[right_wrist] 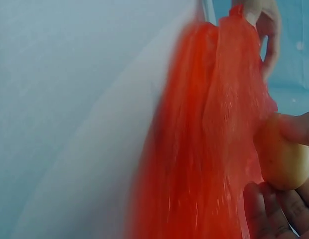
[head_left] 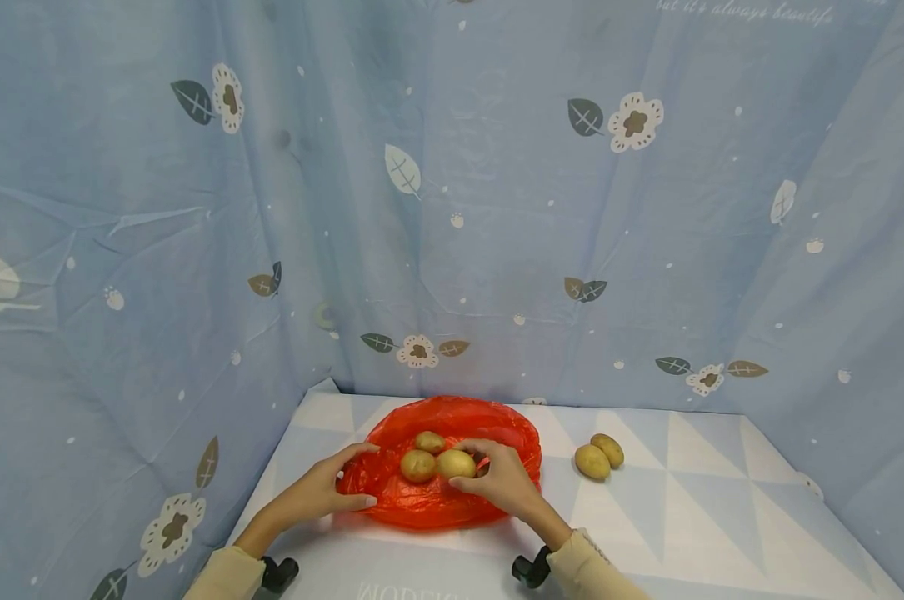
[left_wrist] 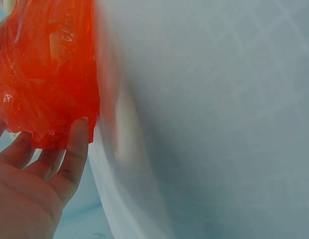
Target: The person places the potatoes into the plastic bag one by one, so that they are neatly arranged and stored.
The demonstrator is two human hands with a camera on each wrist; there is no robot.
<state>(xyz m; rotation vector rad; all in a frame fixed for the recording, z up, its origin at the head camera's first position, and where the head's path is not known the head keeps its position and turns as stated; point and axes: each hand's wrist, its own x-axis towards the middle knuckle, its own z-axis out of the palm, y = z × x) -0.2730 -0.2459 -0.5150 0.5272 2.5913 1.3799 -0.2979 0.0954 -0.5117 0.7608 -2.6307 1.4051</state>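
Potato, held, one: we found this pale yellow potato (head_left: 455, 464) between the thumb and fingers of the right hand (head_left: 508, 482), which were parted only by its width. The thumb pressed one side, the fingertips the other. It showed above the inside of the bag; whether it touched the plastic, we could not tell.

Bag, red, thin plastic, one: the bag (head_left: 407, 504) lay spread on the table (head_left: 691, 533), mouth upward, near the far edge and towards the far left corner. We noted the left hand (head_left: 322, 488) at its left rim, thumb and fingers well apart, with the rim caught between them.

Potatoes, in the bag, two clearly seen: a rounded potato (head_left: 417, 467) lay just left of the held one, and a smaller potato (head_left: 429, 442) behind them, towards the far edge.

Potatoes, loose, two: we listed a front potato (head_left: 592, 462) and a rear potato (head_left: 608, 449) together on the table, right of the bag, nearer the far edge.

Obscured: a dark patch under the right hand could not be identified. The left wrist view blurred the bag's contents through the plastic; the right wrist view cut off the right hand. The table's near edge ran out of sight.
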